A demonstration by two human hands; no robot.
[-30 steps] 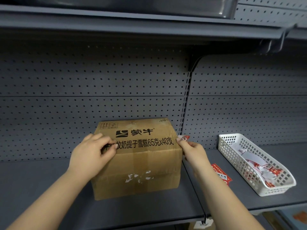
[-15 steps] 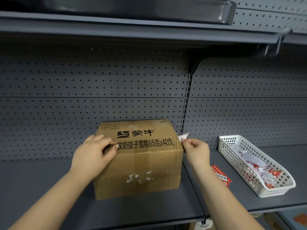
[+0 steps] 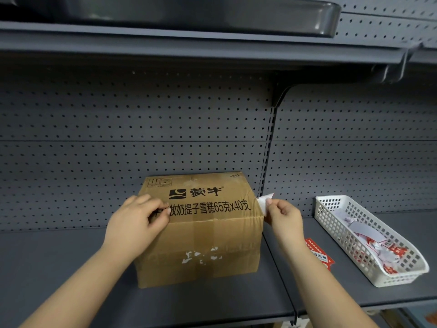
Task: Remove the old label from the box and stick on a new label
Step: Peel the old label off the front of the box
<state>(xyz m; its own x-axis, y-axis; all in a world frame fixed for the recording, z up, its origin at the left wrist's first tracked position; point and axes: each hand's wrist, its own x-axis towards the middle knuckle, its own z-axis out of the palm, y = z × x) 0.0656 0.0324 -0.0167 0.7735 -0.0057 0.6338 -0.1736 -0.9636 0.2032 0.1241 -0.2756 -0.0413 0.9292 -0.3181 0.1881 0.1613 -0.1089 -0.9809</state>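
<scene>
Head view — white basket of scraps right of box, red label between.

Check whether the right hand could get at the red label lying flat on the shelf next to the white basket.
Probably yes. The red label lies just below the right hand, beside the white basket, with nothing on top of it. But that hand is pinching a peeled white label off the box, so it must let go first.

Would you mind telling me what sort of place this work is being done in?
Probably a shop aisle or stockroom. The grey metal shelf has a perforated back panel like retail shelving, a printed cardboard box stands on it, and a white basket holds label scraps.
</scene>
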